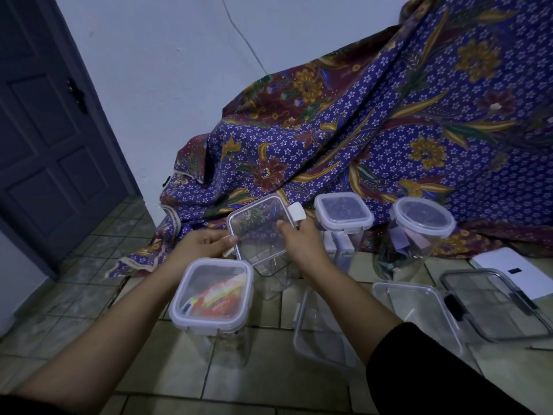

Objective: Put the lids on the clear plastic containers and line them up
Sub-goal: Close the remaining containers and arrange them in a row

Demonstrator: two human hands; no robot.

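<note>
— In the middle of the tiled floor (269, 384), between the two forearms, the square lid (258, 227) hangs tilted over the mouth of the open tall container (270, 275). It isn't seated; its far edge rides high.

— Who has hold of it?

— Both hands. The left grip (206, 244) pinches the lid's left edge, thumb on top. The right grip (302, 238) pinches the right edge, just below the raised white clip flap (297, 211).

— So what could go wrong?

— My worry is pressing down while the lid is skewed. One corner would catch the rim and the others would miss. That container is tall and narrow and looks empty, so it could tip. The lidded container with red packets (214, 295) stands just near-left of it and might get knocked.

— And the clips?

— A flap folded under the lid would stop it closing. The hands hide the near side, so I cannot tell whether any flap there is tucked in.

— What about the rest?

— Two lidded ones stand far right by the patterned cloth (389, 130): a square container (344, 217) and a round jar (419, 226). Near right, an open rectangular tub (419, 307) lies beside a dark-clipped lid (493, 307). With sizes this mixed, I think a wrong lid or a crooked row is possible.
</note>
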